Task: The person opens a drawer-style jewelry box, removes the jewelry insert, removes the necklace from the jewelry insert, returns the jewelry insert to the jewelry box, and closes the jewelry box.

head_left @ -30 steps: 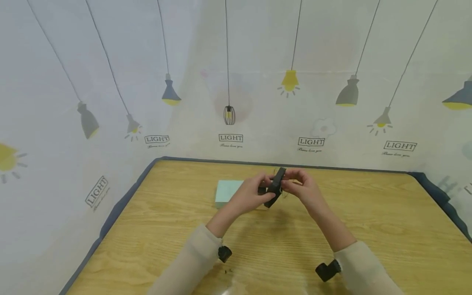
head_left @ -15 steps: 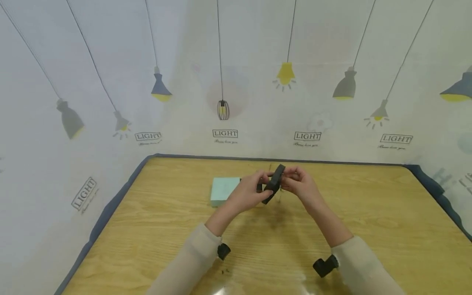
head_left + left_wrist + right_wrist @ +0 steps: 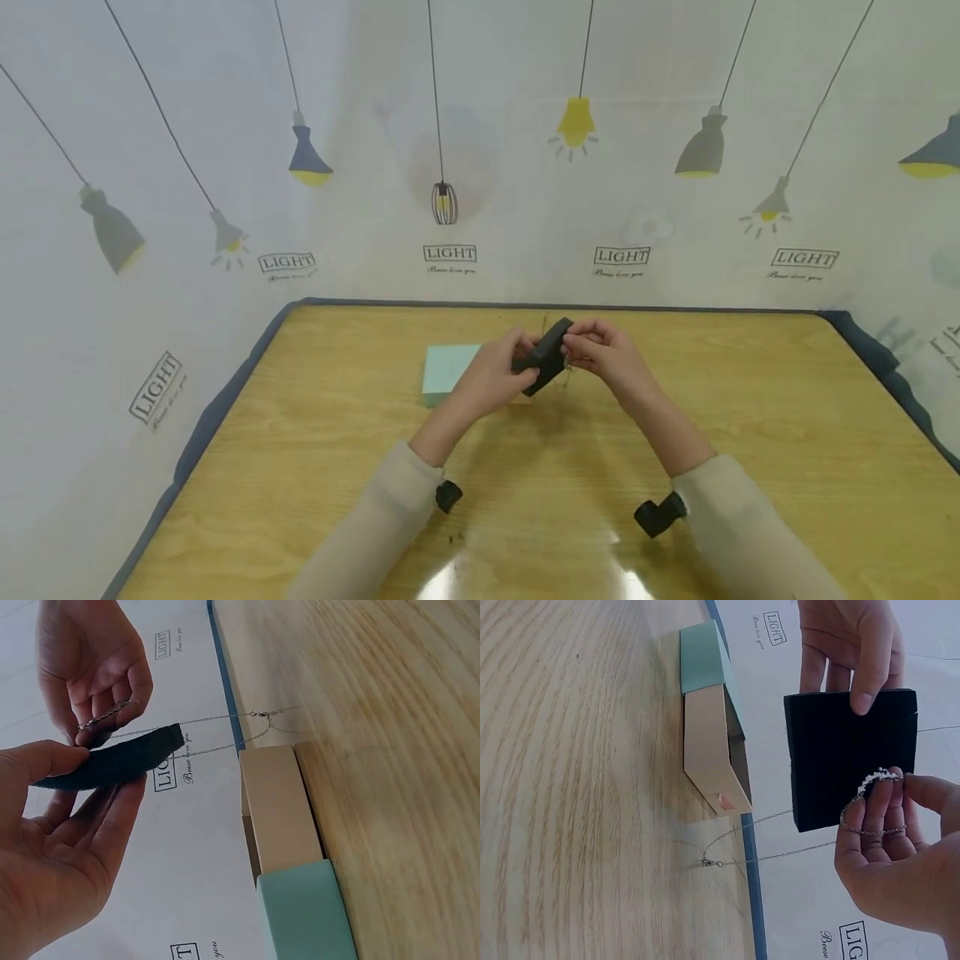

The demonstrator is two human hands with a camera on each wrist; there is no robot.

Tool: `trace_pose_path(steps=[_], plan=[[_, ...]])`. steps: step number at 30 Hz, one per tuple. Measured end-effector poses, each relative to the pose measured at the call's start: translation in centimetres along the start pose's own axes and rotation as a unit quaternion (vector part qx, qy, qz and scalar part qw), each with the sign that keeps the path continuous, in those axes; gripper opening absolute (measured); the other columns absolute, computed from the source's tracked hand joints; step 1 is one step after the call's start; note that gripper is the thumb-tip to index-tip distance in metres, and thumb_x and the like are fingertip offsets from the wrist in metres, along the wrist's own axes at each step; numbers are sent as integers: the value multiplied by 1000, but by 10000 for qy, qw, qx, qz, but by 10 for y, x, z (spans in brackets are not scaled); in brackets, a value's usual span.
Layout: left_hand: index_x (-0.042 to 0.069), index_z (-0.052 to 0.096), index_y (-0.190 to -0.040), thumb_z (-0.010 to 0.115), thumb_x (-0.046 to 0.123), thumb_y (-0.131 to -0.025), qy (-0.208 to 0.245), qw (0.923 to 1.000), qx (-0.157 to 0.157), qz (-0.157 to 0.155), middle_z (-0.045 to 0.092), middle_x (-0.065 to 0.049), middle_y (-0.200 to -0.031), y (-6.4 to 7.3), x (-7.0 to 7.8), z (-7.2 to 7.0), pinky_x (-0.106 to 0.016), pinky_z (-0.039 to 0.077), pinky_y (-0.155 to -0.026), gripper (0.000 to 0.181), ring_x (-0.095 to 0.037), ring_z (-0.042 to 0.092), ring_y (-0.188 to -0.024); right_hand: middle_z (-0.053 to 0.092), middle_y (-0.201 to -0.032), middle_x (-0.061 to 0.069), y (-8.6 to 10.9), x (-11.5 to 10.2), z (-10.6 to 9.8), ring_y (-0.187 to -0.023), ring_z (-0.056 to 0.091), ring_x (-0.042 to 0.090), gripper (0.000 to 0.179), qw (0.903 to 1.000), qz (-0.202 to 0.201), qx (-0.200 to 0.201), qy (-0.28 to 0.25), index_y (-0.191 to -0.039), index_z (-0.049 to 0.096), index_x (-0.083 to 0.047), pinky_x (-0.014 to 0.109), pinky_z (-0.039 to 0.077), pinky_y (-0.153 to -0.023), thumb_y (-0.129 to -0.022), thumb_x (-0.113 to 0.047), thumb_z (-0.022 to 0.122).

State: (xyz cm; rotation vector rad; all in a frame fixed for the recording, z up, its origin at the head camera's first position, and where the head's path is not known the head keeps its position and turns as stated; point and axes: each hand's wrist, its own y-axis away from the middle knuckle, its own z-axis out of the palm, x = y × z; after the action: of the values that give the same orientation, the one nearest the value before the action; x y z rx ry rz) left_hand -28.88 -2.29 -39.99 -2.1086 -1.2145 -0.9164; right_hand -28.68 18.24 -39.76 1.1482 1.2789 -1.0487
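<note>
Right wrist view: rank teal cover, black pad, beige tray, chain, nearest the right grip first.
1. Chain: partly in the right grip.
2. Black pad: in the left grip.
3. Beige tray: on the table.
4. Teal cover: at tray's far end.

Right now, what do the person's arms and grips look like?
The left sleeve and right sleeve are plain cream. A black left wrist camera and black right wrist camera stick out from them. The left grip and right grip wear no gloves.
</note>
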Motion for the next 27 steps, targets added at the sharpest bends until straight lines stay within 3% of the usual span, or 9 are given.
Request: trace_pose_path(steps=[5, 13, 27], plan=[[10, 54, -116, 61, 12, -97, -232, 9997, 45, -68, 70, -15, -119, -1, -2, -1, -33, 59, -76, 21, -25, 69, -105, 68, -85, -11, -1, -3, -2, -85, 66, 3, 13, 10000, 9, 3, 16, -108, 53, -7, 22, 58, -83, -101, -16, 59], [13, 49, -132, 58, 12, -98, -590, 9980, 45, -200, 69, -16, -121, -4, -2, -1, -25, 50, -56, 36, -19, 64, -74, 67, -81, -12, -3, -4, -5, -80, 65, 3, 8, 10000, -16, 52, -73, -105, 55, -8, 18, 57, -75, -100, -14, 58], [15, 53, -134, 59, 11, -98, -1052, 9941, 13, -259, 70, -16, -116, -6, -6, 0, -28, 51, -59, 38, -20, 64, -73, 67, -82, -11, -5, -9, -9, -80, 64, 3, 11, 9999, -20, -87, -121, -108, 55, -8, 18, 57, -76, -102, -17, 56]])
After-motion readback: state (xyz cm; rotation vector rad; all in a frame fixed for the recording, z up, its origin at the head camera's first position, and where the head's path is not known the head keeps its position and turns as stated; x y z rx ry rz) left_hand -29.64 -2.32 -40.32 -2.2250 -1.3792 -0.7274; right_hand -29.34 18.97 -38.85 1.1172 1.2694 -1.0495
